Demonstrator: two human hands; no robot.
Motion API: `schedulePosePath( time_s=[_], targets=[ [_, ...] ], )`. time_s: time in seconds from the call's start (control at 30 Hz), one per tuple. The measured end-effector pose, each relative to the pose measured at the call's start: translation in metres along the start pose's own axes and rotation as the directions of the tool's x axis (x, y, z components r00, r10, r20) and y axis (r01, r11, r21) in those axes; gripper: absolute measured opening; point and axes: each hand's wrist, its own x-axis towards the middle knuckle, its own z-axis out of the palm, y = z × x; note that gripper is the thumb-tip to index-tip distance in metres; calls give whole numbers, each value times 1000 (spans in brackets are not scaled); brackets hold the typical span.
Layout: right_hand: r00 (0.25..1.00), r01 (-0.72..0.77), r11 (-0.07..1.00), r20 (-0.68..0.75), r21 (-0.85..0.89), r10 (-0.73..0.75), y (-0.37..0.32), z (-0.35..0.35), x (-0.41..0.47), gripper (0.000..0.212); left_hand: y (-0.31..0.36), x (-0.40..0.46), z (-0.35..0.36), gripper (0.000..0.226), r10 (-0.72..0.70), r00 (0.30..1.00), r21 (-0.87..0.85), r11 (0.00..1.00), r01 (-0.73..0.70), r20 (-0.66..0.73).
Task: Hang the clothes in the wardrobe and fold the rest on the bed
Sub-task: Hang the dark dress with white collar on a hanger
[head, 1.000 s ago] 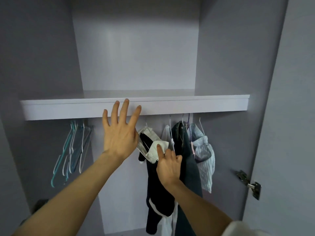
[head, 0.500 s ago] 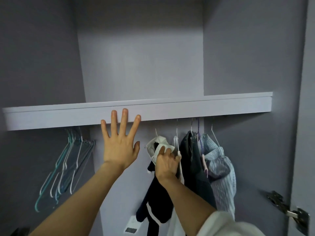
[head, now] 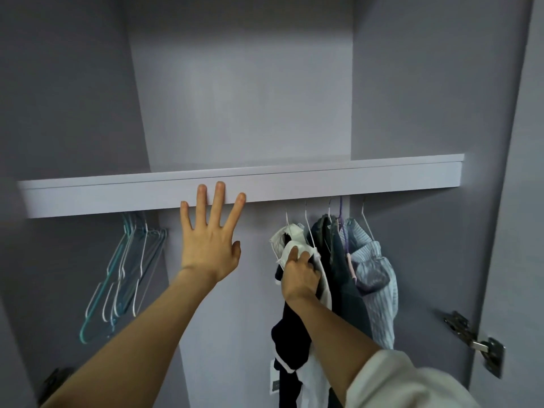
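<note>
Right, your left hand is raised flat in front of the wardrobe shelf, its fingers straight and spread, released, holding nothing; the tips overlap the shelf's front edge, contact can't be confirmed. Your right hand is lower and to the right, fingers curled into the white collar of the navy-and-white garment, grasping it near the top. That garment hangs on a white wire hanger below the shelf, leftmost of the hung clothes, and drops down past your right forearm; a small tag shows near its lower edge. Just beside it on the right hang a dark blue-grey garment and then a light blue striped shirt, packed close and touching each other. The rail itself is hidden behind the shelf front. Well apart on the left, a bunch of empty hangers, teal and white, hangs tilted under the same shelf. A metal door hinge sits on the right side, another at the lower left. A white sleeve covers your right upper arm. The bed isn't in view.
</note>
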Motion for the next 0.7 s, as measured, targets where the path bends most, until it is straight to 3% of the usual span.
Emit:
schedulePosePath(
  time_s=[0.23,0.3,0.37,0.47,0.53,0.6,0.7],
  targets=[
    [973,218,954,-30,-207,-228,9,-28,-49,65,-2,-35,-26,84,7,985,-72,997,6,171],
    [943,322,928,-25,-188,-332,8,-37,-75,61,-7,-59,-38,78,-16,969,-100,994,41,246],
    [880,444,882,-107,-158,-462,8,-46,-103,54,-11,-90,-47,72,-49,961,-160,982,96,274],
    [769,614,788,-260,46,-584,0,-44,-155,34,-26,-152,-68,61,-179,928,-227,938,261,327],
    [766,641,730,-255,238,-590,-8,-42,-185,27,-34,-187,-77,55,-289,878,-221,894,390,381],
    [763,641,666,-226,383,-605,-23,-33,-217,28,-43,-231,-90,53,-412,781,-174,824,539,469],
    [732,617,576,-123,537,-670,-46,-16,-265,27,-52,-304,-115,49,-511,684,-98,760,642,521]
  ],
)
